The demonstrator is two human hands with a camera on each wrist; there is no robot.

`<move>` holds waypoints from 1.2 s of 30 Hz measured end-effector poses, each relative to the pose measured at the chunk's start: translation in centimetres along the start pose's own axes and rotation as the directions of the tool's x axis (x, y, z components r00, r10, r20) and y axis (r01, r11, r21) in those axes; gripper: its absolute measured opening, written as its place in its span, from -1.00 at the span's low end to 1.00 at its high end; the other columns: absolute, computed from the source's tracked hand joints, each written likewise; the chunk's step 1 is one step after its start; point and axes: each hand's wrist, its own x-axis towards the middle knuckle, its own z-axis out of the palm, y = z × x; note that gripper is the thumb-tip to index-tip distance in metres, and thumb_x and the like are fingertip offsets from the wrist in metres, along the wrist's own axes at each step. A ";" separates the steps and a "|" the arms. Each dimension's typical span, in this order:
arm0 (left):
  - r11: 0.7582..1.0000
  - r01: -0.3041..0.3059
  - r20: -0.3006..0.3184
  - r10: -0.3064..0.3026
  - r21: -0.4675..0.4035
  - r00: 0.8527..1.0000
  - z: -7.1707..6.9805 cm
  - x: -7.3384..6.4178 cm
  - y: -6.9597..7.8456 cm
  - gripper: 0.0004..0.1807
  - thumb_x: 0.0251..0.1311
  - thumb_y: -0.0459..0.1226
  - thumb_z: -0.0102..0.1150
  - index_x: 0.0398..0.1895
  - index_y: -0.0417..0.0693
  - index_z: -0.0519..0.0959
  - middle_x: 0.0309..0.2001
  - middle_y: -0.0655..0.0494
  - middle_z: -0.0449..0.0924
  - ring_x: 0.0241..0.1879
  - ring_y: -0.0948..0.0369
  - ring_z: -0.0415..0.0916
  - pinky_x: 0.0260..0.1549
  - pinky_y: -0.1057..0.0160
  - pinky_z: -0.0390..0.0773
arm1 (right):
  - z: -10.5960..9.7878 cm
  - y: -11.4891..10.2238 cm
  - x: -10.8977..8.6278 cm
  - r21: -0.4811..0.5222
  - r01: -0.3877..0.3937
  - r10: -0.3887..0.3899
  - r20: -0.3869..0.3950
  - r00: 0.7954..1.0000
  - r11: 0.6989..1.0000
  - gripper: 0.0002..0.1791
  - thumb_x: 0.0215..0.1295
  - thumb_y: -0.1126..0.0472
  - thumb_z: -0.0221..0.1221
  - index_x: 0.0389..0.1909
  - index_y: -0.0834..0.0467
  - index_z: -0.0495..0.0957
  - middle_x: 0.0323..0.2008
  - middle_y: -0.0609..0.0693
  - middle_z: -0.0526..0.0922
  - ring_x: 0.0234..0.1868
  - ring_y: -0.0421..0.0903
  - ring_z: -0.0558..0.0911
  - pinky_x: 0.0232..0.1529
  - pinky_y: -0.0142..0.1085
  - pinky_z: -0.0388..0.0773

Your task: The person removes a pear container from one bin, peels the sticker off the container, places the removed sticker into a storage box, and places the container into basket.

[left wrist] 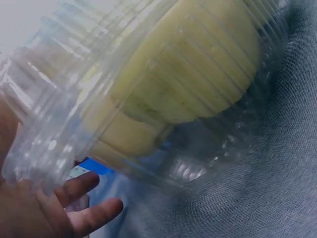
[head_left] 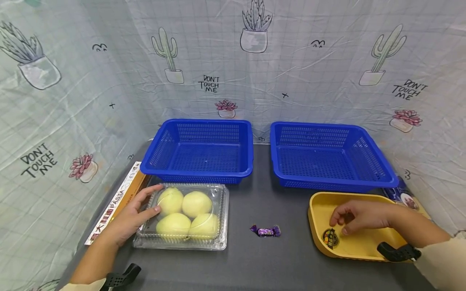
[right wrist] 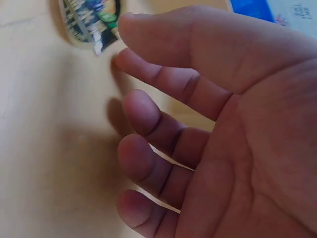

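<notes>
A transparent plastic clamshell box point(head_left: 223, 238) with several pale yellow-green round fruits point(head_left: 197, 204) lies on the left of the table. My left hand point(head_left: 127, 218) is at the box's left side, thumb over the lid and fingers by the far left corner; in the left wrist view two fingers reach out straight beside the ribbed wall. Over the yellow tray point(head_left: 364, 250), my right hand point(head_left: 367, 216) hovers with loosely bent fingers and nothing between them. Just below its fingertips, on the tray floor, is a small item with a dark round printed label point(head_left: 330, 238).
Two blue perforated baskets point(head_left: 204, 178) point(head_left: 327, 185) stand side by side at the back. A purple-wrapped candy point(head_left: 267, 231) lies between box and tray. A pasta box point(head_left: 118, 202) is at far left; a dark blue packet point(head_left: 402, 194) lies behind the tray. Printed cloth surrounds the table.
</notes>
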 end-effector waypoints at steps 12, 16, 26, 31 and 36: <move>0.948 -0.122 0.007 0.126 0.295 0.992 -2.4 0.0 1.9 -0.39 0.62 -0.23 0.14 0.64 -0.06 0.29 0.56 -0.17 0.28 0.45 -0.17 0.26 0.09 0.42 0.46 | 0.3 -5.0 -0.4 -0.154 0.043 -0.055 -0.074 0.996 0.987 -0.71 0.62 0.22 0.18 0.24 0.14 0.64 -0.05 -0.05 0.71 -0.05 -0.16 0.63 -0.11 -0.29 0.61; 0.944 -0.131 -0.061 0.156 0.302 0.986 -3.6 0.2 2.9 -0.41 0.58 -0.27 0.18 0.60 -0.13 0.35 0.52 -0.24 0.30 0.45 -0.21 0.21 0.08 0.53 0.39 | 1.0 -7.4 0.1 -0.160 0.052 -0.065 -0.082 0.994 0.986 -0.70 0.65 0.17 0.15 0.27 0.10 0.62 0.04 0.01 0.72 0.00 -0.17 0.65 -0.09 -0.26 0.63; 0.958 -0.044 -0.112 0.079 0.285 0.991 -6.5 2.1 3.5 -0.38 0.62 -0.14 0.13 0.60 -0.17 0.31 0.59 -0.37 0.12 0.51 -0.45 0.05 0.39 -0.08 0.38 | 2.3 -11.3 2.5 -0.167 0.027 -0.052 -0.149 0.987 0.986 -0.67 0.66 0.10 0.15 0.32 0.02 0.61 0.24 -0.05 0.66 0.21 -0.05 0.62 0.10 -0.21 0.62; 0.968 -0.005 -0.111 0.034 0.251 0.993 -7.1 3.5 3.3 -0.33 0.62 -0.09 0.13 0.64 -0.18 0.25 0.59 -0.40 0.13 0.53 -0.47 0.01 0.27 -0.68 0.05 | 3.1 -12.8 4.4 -0.113 -0.022 0.000 -0.184 0.983 0.993 -0.56 0.65 0.01 0.15 0.40 0.08 0.54 0.36 0.04 0.58 0.38 0.17 0.51 0.26 0.03 0.54; 0.977 0.035 -0.118 -0.010 0.212 0.993 -7.3 4.7 2.6 -0.29 0.64 -0.06 0.09 0.67 -0.16 0.18 0.57 -0.45 0.15 0.52 -0.45 0.04 0.27 -0.64 0.12 | 4.3 -13.9 6.9 -0.048 -0.068 0.056 -0.217 0.975 0.997 -0.44 0.61 -0.10 0.19 0.47 0.05 0.47 0.42 0.04 0.52 0.45 0.17 0.44 0.36 0.21 0.43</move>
